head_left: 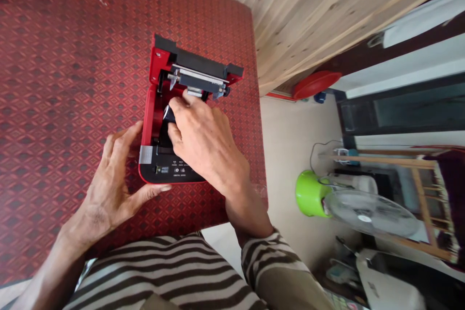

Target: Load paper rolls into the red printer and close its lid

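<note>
On the red patterned surface [72, 82] sits a red-and-black machine [147, 118], its lid [199, 62] raised. The person's right hand [205, 143] is inside it, fingers closed around a dark cylinder [169, 115] with a pale end. The left hand [111, 186], fingers spread open, spans the machine's near left corner.

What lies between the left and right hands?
Part of the red device, including its black panel, lies between the left hand and right hand in the head view.
</note>
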Demonstrator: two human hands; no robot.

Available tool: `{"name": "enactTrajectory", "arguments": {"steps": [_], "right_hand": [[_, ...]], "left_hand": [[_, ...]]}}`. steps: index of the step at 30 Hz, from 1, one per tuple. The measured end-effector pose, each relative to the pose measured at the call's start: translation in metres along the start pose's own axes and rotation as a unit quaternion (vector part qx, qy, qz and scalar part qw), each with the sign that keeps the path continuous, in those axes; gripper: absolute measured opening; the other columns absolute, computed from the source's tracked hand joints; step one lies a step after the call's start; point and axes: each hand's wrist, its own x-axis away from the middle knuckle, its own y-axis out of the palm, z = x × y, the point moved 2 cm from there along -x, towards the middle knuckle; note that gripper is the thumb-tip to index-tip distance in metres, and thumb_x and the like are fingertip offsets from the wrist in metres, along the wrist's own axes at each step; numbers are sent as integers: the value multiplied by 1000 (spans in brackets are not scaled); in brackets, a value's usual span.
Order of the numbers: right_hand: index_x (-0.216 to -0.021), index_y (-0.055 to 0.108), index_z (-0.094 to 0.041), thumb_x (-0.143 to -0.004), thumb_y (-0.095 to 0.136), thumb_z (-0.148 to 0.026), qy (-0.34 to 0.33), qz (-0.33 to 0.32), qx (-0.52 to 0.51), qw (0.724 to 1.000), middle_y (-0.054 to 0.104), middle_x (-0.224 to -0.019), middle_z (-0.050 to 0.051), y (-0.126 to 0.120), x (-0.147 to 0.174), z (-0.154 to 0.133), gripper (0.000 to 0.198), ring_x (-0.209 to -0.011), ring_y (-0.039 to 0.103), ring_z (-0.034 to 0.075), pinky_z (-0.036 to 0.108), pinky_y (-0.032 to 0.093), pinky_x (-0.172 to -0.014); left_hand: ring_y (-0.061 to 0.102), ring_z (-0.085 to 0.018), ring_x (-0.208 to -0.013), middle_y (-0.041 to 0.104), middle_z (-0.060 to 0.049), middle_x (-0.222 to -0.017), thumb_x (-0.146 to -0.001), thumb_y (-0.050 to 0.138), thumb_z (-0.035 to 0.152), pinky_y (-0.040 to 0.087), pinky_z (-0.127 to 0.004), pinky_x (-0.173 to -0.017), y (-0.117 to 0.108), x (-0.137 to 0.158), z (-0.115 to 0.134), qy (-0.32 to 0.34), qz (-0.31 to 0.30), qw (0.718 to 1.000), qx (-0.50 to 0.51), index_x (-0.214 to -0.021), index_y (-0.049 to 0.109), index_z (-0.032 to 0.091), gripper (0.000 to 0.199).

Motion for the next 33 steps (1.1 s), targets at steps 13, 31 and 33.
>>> {"name": "enactTrajectory", "arguments": {"steps": [13, 31, 33], "right_hand": [[-115, 68, -29, -93, 85, -35, 2, 196, -419, 886, 77, -106, -1, -25, 47, 49, 28, -64, 62, 13, 31, 50, -52], [-106, 71, -28, -80, 91, -52, 110, 306, -608, 724, 70, -88, -4, 55, 43, 154, 41, -62, 58, 9, 23, 46, -52], [-106, 70, -27, -80, 88, -55, 121, 285, -591, 745, 72, -92, -3, 69, 33, 159, 43, -68, 64, 11, 25, 51, -57]], "left_hand": [[61, -49, -130, 58, -19, -152, -94, 67, 67, 60, -74, -99, -4, -2, 4, -4, -16, 999, -38, -173, 26, 34, 95], [70, -44, -121, 65, -19, -140, -79, 75, 80, 65, -67, -93, -9, -10, 0, -33, -2, 997, -65, -168, 41, 27, 109], [71, -43, -121, 66, -17, -139, -77, 77, 79, 65, -67, -96, -10, -11, 0, -44, -11, 997, -63, -168, 42, 29, 109]]}}
